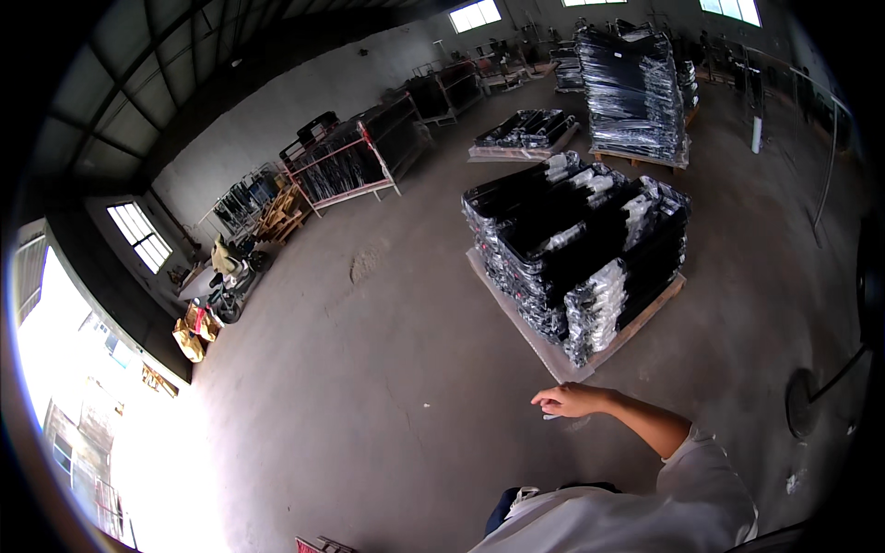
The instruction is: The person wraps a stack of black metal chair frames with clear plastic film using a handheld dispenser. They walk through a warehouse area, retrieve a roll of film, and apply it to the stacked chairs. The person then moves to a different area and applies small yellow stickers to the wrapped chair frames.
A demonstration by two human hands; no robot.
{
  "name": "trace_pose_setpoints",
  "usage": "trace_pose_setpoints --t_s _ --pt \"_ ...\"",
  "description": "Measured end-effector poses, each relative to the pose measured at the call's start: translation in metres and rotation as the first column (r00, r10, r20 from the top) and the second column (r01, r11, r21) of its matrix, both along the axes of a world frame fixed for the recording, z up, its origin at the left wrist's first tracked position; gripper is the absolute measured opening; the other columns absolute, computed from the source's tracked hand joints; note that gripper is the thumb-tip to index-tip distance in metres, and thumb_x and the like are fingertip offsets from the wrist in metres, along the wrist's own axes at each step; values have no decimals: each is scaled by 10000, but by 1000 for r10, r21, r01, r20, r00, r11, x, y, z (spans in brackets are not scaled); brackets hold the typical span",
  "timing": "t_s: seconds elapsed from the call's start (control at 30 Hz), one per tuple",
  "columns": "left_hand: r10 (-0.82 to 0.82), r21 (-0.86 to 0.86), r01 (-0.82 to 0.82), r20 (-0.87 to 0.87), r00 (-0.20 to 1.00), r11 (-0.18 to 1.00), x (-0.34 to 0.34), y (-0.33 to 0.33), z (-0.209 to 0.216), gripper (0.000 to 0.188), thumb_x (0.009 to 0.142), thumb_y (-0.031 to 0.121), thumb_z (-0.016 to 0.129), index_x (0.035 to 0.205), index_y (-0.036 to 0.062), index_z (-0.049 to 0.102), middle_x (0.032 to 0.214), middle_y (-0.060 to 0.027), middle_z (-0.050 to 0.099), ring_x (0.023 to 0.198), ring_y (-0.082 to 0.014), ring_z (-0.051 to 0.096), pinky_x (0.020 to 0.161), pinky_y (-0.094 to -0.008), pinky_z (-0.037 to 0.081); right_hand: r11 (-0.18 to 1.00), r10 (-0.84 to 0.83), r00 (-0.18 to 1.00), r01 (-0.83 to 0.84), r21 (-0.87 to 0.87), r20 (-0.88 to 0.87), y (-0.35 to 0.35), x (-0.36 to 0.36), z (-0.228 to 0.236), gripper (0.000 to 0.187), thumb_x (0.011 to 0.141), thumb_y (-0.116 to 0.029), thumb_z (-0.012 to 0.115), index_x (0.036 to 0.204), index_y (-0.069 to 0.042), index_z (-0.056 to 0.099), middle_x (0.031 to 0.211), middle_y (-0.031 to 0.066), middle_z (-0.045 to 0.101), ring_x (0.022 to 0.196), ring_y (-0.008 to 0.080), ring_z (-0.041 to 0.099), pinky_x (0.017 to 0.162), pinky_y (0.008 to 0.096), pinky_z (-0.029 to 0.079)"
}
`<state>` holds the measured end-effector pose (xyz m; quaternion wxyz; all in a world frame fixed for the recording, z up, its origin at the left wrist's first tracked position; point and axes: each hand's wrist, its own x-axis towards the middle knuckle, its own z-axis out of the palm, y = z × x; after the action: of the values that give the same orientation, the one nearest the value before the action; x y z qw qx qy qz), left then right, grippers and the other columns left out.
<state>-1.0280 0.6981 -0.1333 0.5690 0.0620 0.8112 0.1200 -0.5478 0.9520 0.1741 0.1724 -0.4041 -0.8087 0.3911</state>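
Note:
My right hand point(573, 400) reaches in from the lower right, with the bare forearm coming out of a white sleeve. Its fingers point left and are partly curled together. A small whitish bit point(550, 417) shows under the fingertips, too small to name. Just beyond the hand, and apart from it, is the near corner of a wooden pallet point(664, 297). Stacked on that pallet are black frame-like parts point(530, 258) bundled in clear plastic film. My left hand is out of sight.
Behind stand a tall film-wrapped stack point(631, 92) and a low pallet load point(525, 129). A metal rack point(336, 161) with dark parts lines the far wall. A scooter point(230, 281) and paper bags point(189, 341) are near the bright doorway. A round base point(800, 405) stands at right.

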Motion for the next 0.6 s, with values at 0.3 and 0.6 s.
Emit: trace_pose_setpoints --t_s 0.3,0.6 --pt "0 5 -1 57 998 1000 -29 198 -24 211 851 201 527 998 63 588 855 -68 601 714 -158 581 621 -290 484 985 123 983 -138 -105 -133 218 -94 -32 273 883 -154 522 1130 -40 547 1008 109 624 928 168 596 801 272 459" --pt "-198 302 228 -129 972 926 -121 524 -11 212 867 221 504 980 65 591 850 -74 608 717 -144 582 616 -272 490 959 -67 938 -34 -281 -341 384 -103 51 209 876 -119 547 1058 -19 575 933 59 624 852 91 572 740 227 450"
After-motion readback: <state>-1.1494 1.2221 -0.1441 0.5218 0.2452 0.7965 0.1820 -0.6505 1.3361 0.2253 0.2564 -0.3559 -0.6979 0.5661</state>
